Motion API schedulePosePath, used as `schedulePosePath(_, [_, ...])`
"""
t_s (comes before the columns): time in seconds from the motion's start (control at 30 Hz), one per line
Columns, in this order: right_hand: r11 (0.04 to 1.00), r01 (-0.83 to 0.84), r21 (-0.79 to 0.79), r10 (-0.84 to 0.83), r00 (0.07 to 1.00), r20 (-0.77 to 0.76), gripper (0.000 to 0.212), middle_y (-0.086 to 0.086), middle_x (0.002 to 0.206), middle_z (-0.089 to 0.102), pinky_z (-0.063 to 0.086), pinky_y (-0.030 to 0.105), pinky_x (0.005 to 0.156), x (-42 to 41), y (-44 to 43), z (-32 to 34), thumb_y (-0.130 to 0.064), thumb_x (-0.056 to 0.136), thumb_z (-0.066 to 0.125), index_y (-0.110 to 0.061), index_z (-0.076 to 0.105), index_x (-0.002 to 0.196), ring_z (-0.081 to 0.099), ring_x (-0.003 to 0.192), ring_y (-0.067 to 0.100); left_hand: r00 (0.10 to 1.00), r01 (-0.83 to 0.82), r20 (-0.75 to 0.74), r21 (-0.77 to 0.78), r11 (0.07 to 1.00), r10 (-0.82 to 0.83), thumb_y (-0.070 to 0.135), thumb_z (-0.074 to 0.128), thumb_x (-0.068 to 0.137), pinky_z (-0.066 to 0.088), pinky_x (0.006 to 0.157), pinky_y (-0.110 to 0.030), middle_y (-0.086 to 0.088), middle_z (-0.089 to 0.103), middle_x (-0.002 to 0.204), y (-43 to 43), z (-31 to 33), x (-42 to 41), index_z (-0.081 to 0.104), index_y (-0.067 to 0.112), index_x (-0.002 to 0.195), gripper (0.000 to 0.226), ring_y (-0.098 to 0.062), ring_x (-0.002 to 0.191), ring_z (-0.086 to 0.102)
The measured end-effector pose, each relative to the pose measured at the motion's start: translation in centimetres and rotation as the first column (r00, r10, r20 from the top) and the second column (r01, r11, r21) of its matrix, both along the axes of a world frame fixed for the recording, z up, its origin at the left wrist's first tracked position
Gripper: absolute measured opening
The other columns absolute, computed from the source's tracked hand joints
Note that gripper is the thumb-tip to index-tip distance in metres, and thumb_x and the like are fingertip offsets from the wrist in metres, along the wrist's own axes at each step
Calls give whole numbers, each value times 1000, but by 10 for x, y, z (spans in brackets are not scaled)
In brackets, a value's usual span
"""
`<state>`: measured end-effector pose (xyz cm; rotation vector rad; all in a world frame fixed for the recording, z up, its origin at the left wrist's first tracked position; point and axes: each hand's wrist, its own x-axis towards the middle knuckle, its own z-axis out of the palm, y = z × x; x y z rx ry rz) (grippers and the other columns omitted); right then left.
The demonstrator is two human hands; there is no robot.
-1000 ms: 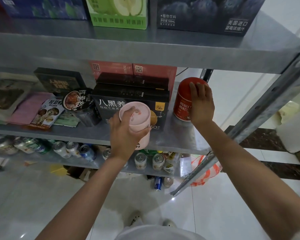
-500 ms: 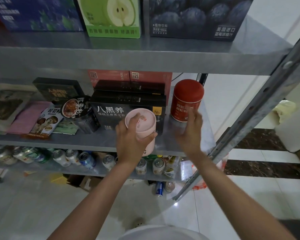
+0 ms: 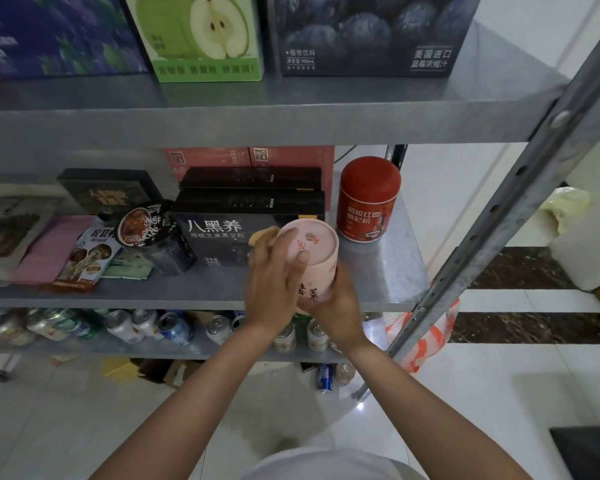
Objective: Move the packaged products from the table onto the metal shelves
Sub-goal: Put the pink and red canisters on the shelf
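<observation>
Pink canister [image 3: 314, 251], lid on, contents unseen, is held in both hands at the near edge of the middle shelf [image 3: 378, 271], tilted so the lid faces up toward the camera. Its base is hidden, so contact with the shelf is unclear. Left hand [image 3: 274, 285] wraps the left wall with fingers curled over the lid rim; right hand [image 3: 340, 306] cups the lower right side from beneath. It looks like a stiff paper tube, probably light, with a smooth wall that might slip. Best grip is round the wall, not by the lid, which could pull off.

Free spot on the shelf: right of the black box [image 3: 229, 230], near side of the upright red canister [image 3: 368, 199]. Lower shelf [image 3: 84, 348] holds drink cans [image 3: 174, 327], mostly lying down. Top shelf [image 3: 291, 112] holds juice cartons [image 3: 201, 36].
</observation>
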<state>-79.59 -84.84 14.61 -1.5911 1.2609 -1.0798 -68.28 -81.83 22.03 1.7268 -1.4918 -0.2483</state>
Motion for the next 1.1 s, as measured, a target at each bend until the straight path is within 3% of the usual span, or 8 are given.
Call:
schedulePosePath(0.1, [997,41,61,-38,998,-58,81,-10,118,57,49,21,81,-18,-8,-3,-31,56,90,-32,41,121,54,106,7,986,-59,144,-142,988,79,52,28,99,30,108,-39,-13,21,153,-10,4,25,45,20,140,55,-29,139,25])
schedulePosePath(0.2, [995,80,65,-74,993,-92,80,-9,115,56,54,33,82,-35,-12,-3,-37,54,90,-32,41,117,54,105,9,899,-102,416,-101,990,135,45,33,101,19,115,-48,-12,15,158,-31,4,54,35,24,148,51,-31,145,14])
schedulePosePath(0.3, [986,154,67,-149,986,-78,76,-8,112,56,51,25,79,-45,-17,3,-30,56,91,-28,42,115,54,105,10,838,-111,536,-19,994,104,52,27,98,12,118,-49,-14,28,154,-41,-8,69,36,24,147,57,-32,143,18])
schedulePosePath(0.43, [975,206,82,-198,976,-92,79,-7,117,55,47,25,80,-50,-27,10,-28,59,90,-23,43,122,52,105,11,813,-113,569,-52,992,123,51,30,97,8,117,-46,-14,36,149,-44,-16,71,39,23,145,56,-33,141,25])
schedulePosePath(0.7, [956,269,113,-253,957,-143,85,4,127,55,43,27,83,-48,-51,17,-23,62,89,-12,40,130,52,115,22,793,-108,595,-74,991,131,50,35,97,10,117,-48,-13,33,151,-44,-19,73,34,25,147,55,-32,142,22])
schedulePosePath(1.1, [946,295,134,-272,949,-161,85,3,127,55,47,33,83,-47,-57,18,-26,64,88,-15,38,131,54,114,24,760,-110,634,-97,989,146,49,40,96,13,116,-49,-16,33,150,-45,-22,74,32,24,148,58,-35,141,25])
